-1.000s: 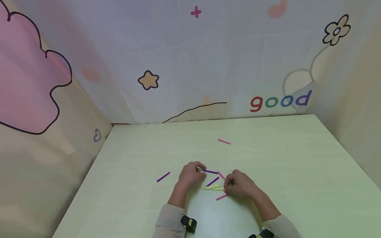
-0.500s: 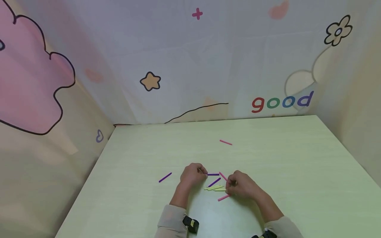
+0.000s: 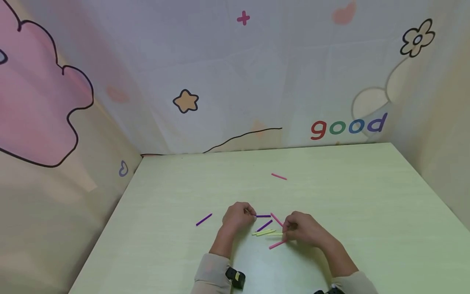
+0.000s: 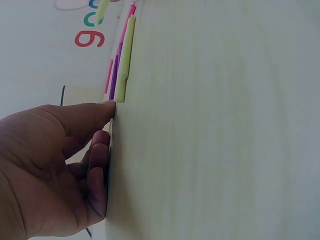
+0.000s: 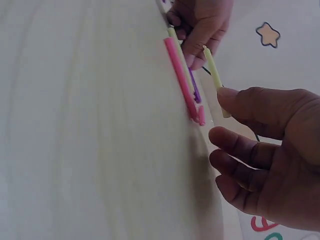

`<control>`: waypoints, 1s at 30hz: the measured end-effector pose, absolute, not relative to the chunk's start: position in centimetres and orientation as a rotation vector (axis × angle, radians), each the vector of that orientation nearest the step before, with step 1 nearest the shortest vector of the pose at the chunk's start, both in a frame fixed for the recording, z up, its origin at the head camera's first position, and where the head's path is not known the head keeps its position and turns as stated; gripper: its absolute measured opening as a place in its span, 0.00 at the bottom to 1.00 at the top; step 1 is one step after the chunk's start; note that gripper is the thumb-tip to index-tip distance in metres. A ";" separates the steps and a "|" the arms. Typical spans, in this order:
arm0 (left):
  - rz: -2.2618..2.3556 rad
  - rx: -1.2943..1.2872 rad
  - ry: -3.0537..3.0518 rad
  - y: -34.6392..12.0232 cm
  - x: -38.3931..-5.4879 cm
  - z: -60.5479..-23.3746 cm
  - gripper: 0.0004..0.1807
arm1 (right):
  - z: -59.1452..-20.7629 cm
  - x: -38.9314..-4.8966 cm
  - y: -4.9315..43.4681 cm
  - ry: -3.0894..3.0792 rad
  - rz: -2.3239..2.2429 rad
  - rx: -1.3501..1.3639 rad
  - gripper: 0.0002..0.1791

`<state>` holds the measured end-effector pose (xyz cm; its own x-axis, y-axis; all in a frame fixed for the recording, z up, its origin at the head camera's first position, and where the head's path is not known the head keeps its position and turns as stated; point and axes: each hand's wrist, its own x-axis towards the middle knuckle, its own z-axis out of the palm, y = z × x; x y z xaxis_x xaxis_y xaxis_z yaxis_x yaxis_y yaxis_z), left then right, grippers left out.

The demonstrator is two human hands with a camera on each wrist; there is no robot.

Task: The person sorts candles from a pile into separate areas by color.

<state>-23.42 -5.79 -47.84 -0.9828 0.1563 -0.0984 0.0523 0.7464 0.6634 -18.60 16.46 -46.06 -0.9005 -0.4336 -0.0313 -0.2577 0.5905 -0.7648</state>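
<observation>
My left hand [image 3: 236, 216] pinches the left end of a thin purple stick [image 3: 263, 216] lying on the table; the fingertips behind the thumb are partly hidden. With thumb and fingers, my right hand [image 3: 304, 229] holds a pale yellow stick [image 5: 214, 70], raised off the table in the right wrist view. Between the hands, a pink stick [image 3: 276, 219] slants down from the purple stick's right end. Below lie another purple stick [image 3: 264, 225] and yellow sticks [image 3: 264, 233] side by side. A second pink stick [image 3: 277, 245] rests just below the right hand.
One purple stick [image 3: 204, 219] lies apart, left of my left hand. Farther back on the pale green table [image 3: 330, 175] is a lone pink stick [image 3: 279, 176]. A printed cloth backdrop [image 3: 227, 81] rises behind the table and along its sides.
My left hand has turned the purple stick from a slant to nearly level. The right hand has shifted slightly right, lifting a yellow stick away from the others.
</observation>
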 end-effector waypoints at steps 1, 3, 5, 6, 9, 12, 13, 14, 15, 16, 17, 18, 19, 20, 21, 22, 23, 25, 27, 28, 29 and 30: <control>1.060 0.165 2.795 -5.8 -23.4 -47.8 0.02 | -46.0 -18.5 16.6 2.619 -1.204 -0.564 0.05; 1.066 0.155 2.794 -5.8 -23.4 -47.8 0.02 | -45.8 -18.4 16.9 2.650 -1.210 -0.522 0.05; 1.071 0.150 2.797 -5.8 -23.4 -47.9 0.02 | -45.7 -18.4 17.3 2.694 -1.199 -0.495 0.04; 1.072 0.149 2.802 -5.9 -23.4 -47.9 0.03 | -45.7 -18.4 17.5 2.713 -1.192 -0.481 0.04; 1.080 0.167 2.811 -5.8 -23.3 -48.0 0.03 | -45.7 -18.5 18.2 2.768 -1.165 -0.409 0.05; 1.094 0.188 2.815 -5.7 -23.2 -48.0 0.03 | -45.7 -18.4 19.1 2.795 -1.161 -0.344 0.05; 1.097 0.190 2.814 -5.7 -23.1 -48.0 0.03 | -45.7 -18.3 19.4 2.799 -1.160 -0.329 0.05; 1.101 0.190 2.813 -5.7 -23.1 -48.0 0.03 | -45.7 -18.3 19.7 2.803 -1.162 -0.321 0.04; 1.104 0.188 2.811 -5.6 -23.0 -48.0 0.03 | -45.7 -18.2 20.0 2.805 -1.163 -0.312 0.04; 1.109 0.187 2.810 -5.7 -22.9 -47.9 0.03 | -45.7 -18.1 20.3 2.806 -1.165 -0.302 0.04; 1.110 0.185 2.810 -5.7 -22.9 -47.9 0.03 | -45.7 -18.0 20.7 2.809 -1.166 -0.295 0.03; 1.108 0.186 2.809 -5.7 -22.9 -47.9 0.03 | -45.7 -18.0 21.0 2.811 -1.166 -0.281 0.03; 1.108 0.189 2.808 -5.7 -22.8 -47.9 0.03 | -45.7 -17.9 21.3 2.813 -1.167 -0.266 0.03; 1.110 0.193 2.807 -5.7 -22.8 -47.9 0.03 | -45.7 -17.9 21.6 2.815 -1.168 -0.243 0.03; 1.109 0.198 2.808 -5.7 -22.8 -47.9 0.03 | -45.8 -17.9 22.0 2.812 -1.169 -0.218 0.03; 1.107 0.202 2.809 -5.7 -22.8 -47.9 0.03 | -45.8 -17.8 22.3 2.811 -1.170 -0.196 0.03; 1.106 0.205 2.811 -5.7 -22.8 -47.9 0.03 | -45.7 -17.8 22.7 2.807 -1.173 -0.175 0.03; 1.109 0.213 2.814 -5.7 -22.7 -47.8 0.03 | -45.7 -17.8 23.3 2.794 -1.183 -0.129 0.04; 1.110 0.215 2.819 -5.7 -22.7 -47.7 0.03 | -45.7 -17.7 24.0 2.784 -1.190 -0.094 0.05; 1.111 0.215 2.821 -5.7 -22.7 -47.7 0.03 | -45.7 -17.6 24.2 2.780 -1.195 -0.081 0.05; 1.109 0.213 2.824 -5.6 -22.7 -47.6 0.03 | -45.7 -17.5 24.5 2.776 -1.198 -0.066 0.06; 1.107 0.212 2.826 -5.6 -22.7 -47.6 0.03 | -45.8 -17.4 24.8 2.778 -1.197 -0.055 0.06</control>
<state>-22.65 -5.62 -47.57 -0.9854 0.1650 -0.0417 0.0928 0.7262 0.6811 -17.42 24.76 -45.78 -0.9926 -0.0793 -0.0920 0.0124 0.6872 -0.7264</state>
